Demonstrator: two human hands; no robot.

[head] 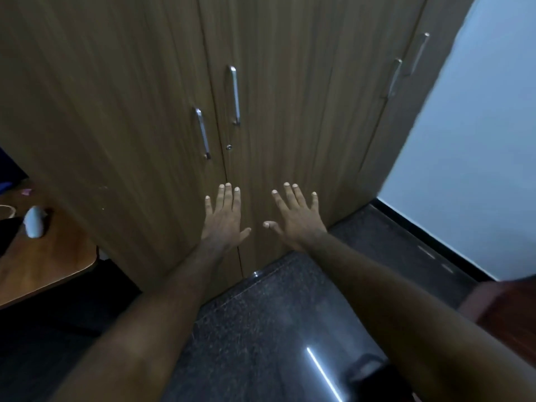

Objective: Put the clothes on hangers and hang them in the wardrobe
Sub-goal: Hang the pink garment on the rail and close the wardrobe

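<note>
Head view: my left hand [224, 217] and right hand [295, 217] reach out side by side before the wardrobe [139, 97], fingers straight and spread, holding nothing. Whether my fingertips touch the wood, I cannot tell. The wardrobe doors are closed; its two middle handles [203, 133] sit above my hands. A table [52, 262] stands to my left, on the dark floor [275, 314].

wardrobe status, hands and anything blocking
Left hand and right hand open, fingers spread, holding nothing. Wardrobe doors shut, handles untouched. No clothes or hangers in view. Nothing in the way.
</note>
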